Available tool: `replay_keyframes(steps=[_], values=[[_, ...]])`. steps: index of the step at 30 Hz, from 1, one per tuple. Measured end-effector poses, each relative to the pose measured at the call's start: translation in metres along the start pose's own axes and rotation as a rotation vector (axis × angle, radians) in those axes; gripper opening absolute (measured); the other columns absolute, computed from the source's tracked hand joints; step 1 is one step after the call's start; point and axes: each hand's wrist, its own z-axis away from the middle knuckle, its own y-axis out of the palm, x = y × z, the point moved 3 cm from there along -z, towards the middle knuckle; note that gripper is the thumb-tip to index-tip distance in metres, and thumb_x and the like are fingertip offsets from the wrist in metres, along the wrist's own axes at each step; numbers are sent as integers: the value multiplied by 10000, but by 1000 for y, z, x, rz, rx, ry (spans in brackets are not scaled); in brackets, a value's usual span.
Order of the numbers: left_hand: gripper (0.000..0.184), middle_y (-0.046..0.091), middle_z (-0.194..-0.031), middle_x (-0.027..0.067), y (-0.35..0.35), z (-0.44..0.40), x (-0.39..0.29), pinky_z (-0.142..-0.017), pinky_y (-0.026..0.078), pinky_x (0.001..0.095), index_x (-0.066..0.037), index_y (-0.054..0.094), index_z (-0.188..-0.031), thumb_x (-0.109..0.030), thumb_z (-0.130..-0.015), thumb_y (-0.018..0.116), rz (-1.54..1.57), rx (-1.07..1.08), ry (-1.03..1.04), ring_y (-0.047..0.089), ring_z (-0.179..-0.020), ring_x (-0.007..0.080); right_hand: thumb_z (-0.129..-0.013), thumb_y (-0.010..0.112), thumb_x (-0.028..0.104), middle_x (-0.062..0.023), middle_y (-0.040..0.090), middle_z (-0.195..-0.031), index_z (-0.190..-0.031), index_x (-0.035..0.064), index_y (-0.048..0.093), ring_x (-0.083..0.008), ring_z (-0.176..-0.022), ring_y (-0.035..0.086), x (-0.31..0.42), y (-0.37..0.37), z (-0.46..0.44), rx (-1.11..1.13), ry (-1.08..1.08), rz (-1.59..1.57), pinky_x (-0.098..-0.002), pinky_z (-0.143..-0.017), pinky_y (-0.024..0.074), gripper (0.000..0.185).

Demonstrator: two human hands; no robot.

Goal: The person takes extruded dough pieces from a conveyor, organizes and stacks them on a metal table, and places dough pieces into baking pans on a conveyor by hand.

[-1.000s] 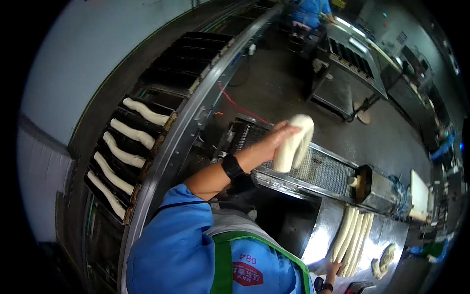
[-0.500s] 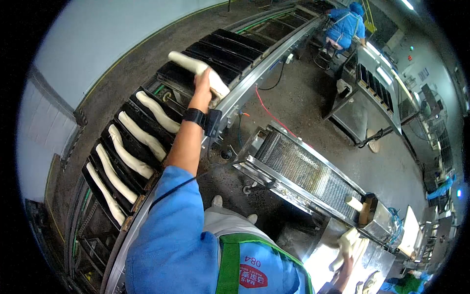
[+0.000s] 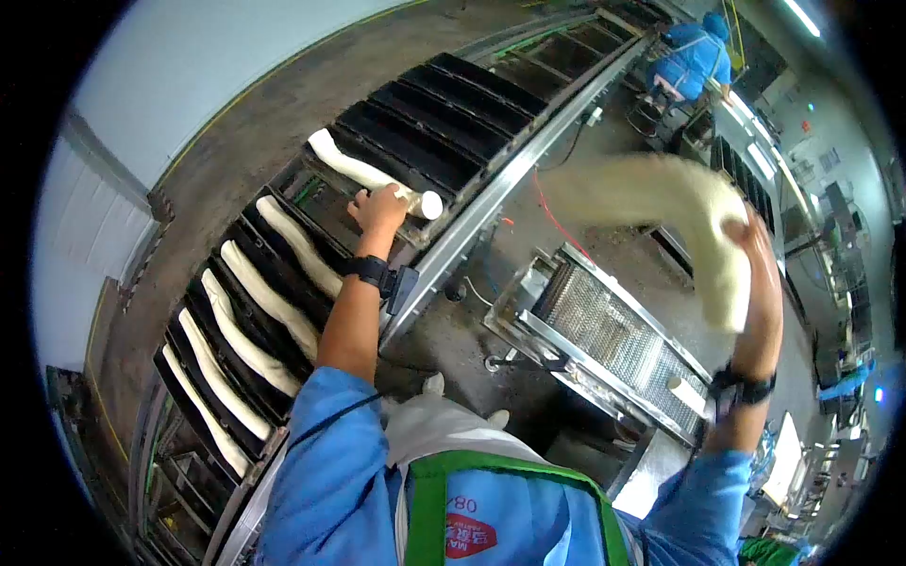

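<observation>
My left hand [image 3: 380,212], with a black band at the wrist, is at a long pale dough roll [image 3: 354,170] in the nearest slot of the black pan set [image 3: 453,123]. Its fingers are apart and touch the dough; the roll's round cut end points toward the metal rail. My right hand [image 3: 750,250] is raised at the right, wrapped round another thick dough roll [image 3: 722,255]. That roll bends over and its far part is smeared by motion. Dough strips [image 3: 247,354] lie in several slots of the nearer black pan set [image 3: 274,410].
The pans stand on a conveyor with a metal side rail [image 3: 510,184]. A mesh belt conveyor [image 3: 604,316] carries a short dough piece [image 3: 686,394]. A co-worker in blue [image 3: 694,61] sits at the far end. A red hose [image 3: 557,222] hangs near the rail.
The roll in my left hand has come down into the pan slot and the fingers have spread. My right hand has risen from the lower-right table with a dough roll.
</observation>
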Motion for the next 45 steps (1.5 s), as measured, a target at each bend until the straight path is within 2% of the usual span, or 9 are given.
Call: replay_keyframes(steps=[3, 9, 14, 23, 26, 29, 33, 38, 45], values=[[416, 509, -1103, 78, 13, 1, 3, -949, 79, 506, -190, 490, -1112, -408, -760, 455, -12, 1, 15, 237, -1183, 312, -769, 488, 251, -56, 553, -837, -1020, -9, 506, -120, -721, 515, 36, 73, -56, 372, -276, 21, -222, -641, 408, 362], [680, 421, -1202, 93, 12, 6, 24, -969, 65, 498, -177, 360, -1216, -480, -646, 574, -54, 72, 8, 121, -1229, 310, -721, 566, 387, -56, 550, -824, -1025, 20, 512, -146, -695, 513, -32, 223, -146, 764, -141, 262, -252, -635, 421, 479], [699, 412, -1216, 41, 5, -22, 37, -958, 120, 507, -236, 330, -1218, -388, -618, 655, -208, 0, 31, 142, -1225, 295, -704, 580, 316, -122, 578, -795, -858, 37, 571, -243, -739, 558, -156, 244, -192, 414, -427, 584, -320, -666, 431, 319], [699, 363, -1228, 143, 2, -80, 11, -860, 308, 491, -271, 343, -1218, -584, -623, 535, -483, 84, 51, 335, -1117, 342, -732, 537, 232, -121, 559, -892, -883, 55, 549, -254, -821, 542, -299, 34, -59, 696, 21, 556, -342, -701, 423, 233], [594, 532, -1021, 158, 11, -109, -14, -739, 400, 429, -132, 392, -1180, -499, -722, 485, -502, 57, 405, 516, -887, 328, -728, 548, 245, -154, 524, -927, -988, 77, 511, -305, -867, 509, -347, -70, 22, 430, 238, 637, -363, -744, 402, 311], [349, 583, -895, 117, -7, -110, -90, -718, 387, 429, -135, 558, -926, -420, -741, 479, -176, -123, 328, 523, -846, 327, -688, 591, 227, -167, 492, -989, -1016, 63, 472, -323, -883, 495, -395, -183, 129, 63, 462, 849, -397, -731, 422, 386], [263, 582, -864, 113, 27, 42, -316, -703, 398, 393, -114, 570, -934, -261, -716, 553, -195, -370, 837, 529, -808, 307, -637, 637, 220, -193, 448, -1039, -1057, 46, 476, -322, -967, 444, -436, -325, 301, -433, 903, 857, -377, -830, 376, 482], [519, 495, -1055, 69, 146, 268, -440, -796, 354, 395, -102, 480, -1064, -224, -594, 662, -131, 12, 1547, 435, -1000, 247, -604, 639, 338, -222, 416, -1110, -1164, 56, 361, -340, -1013, 429, -403, -404, 511, -771, 1274, 896, -415, -838, 362, 686], [544, 474, -1065, 125, 223, 335, -477, -802, 357, 411, -65, 428, -1108, -191, -622, 638, -307, 185, 1387, 448, -986, 288, -548, 681, 427, -162, 516, -962, -1020, 50, 463, -351, -957, 462, -424, -414, 543, -558, 1501, 869, -482, -778, 375, 642]])
